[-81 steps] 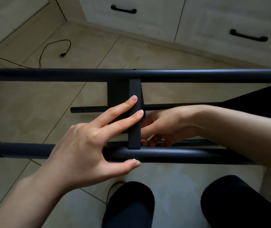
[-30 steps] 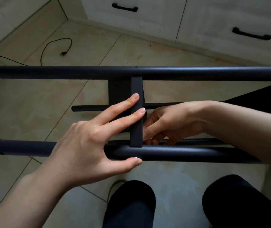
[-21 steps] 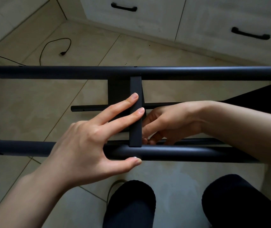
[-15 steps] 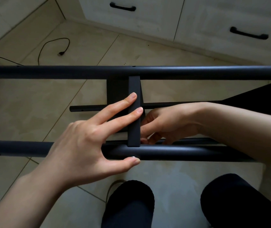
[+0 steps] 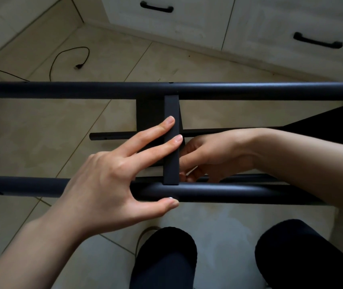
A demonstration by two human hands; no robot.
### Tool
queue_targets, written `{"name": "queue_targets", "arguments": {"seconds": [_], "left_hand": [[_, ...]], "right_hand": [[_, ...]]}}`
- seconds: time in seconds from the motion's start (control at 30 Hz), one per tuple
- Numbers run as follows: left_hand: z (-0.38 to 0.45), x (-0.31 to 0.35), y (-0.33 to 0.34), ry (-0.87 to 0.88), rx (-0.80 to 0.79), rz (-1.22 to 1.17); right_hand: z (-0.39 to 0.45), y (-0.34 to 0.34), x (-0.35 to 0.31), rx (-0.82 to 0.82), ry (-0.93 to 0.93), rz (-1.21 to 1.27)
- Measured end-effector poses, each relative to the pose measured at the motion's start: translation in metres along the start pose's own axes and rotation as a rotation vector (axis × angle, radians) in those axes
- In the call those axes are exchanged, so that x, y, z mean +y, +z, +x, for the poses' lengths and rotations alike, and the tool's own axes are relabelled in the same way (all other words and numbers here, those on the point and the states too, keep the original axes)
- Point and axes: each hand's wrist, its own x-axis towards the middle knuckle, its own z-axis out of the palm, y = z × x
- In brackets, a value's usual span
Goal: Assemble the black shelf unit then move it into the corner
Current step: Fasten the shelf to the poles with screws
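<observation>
The black shelf unit lies on its side over the tiled floor. Its far tube [image 5: 249,90] and near tube [image 5: 229,192] run left to right, with a flat crossbar [image 5: 171,107] between them. My left hand [image 5: 112,174] presses two straight fingers on the crossbar, and its thumb rests against the near tube below the joint. My right hand [image 5: 216,151] reaches in from the right, just behind the crossbar. Its fingers curl at the lower joint, and whatever they hold is hidden.
A thinner black tube [image 5: 112,136] and a black shelf panel [image 5: 333,122] sit lower in the frame of the unit. A black cable [image 5: 62,57] lies on the tiles at far left. White drawers [image 5: 166,21] line the back. My knees [image 5: 166,257] are below the near tube.
Both hands stay at the crossbar joint. Only the view shifts slightly.
</observation>
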Motion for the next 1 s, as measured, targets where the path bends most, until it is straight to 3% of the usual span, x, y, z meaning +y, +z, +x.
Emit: {"name": "queue_targets", "arguments": {"seconds": [0.23,0.4,0.6,0.8,1.0], "left_hand": [[0.0017,-0.0008,-0.0021,0.002,-0.005,-0.008],[0.0018,-0.0011,0.0,0.005,-0.003,-0.004],[0.0011,-0.0007,-0.0004,-0.003,-0.009,-0.003],[0.0015,-0.0021,0.0002,0.003,0.004,-0.001],[0.002,-0.0022,0.0,0.011,0.008,-0.006]], "right_hand": [[0.0019,0.0016,-0.0002,0.089,0.023,-0.087],[-0.0045,-0.0029,0.0004,-0.002,-0.01,-0.005],[0.0,0.0018,0.0015,0.046,0.013,-0.093],[-0.0031,-0.0013,0.003,-0.007,-0.031,0.039],[-0.0023,-0.0027,0.0011,0.024,0.013,-0.037]]}}
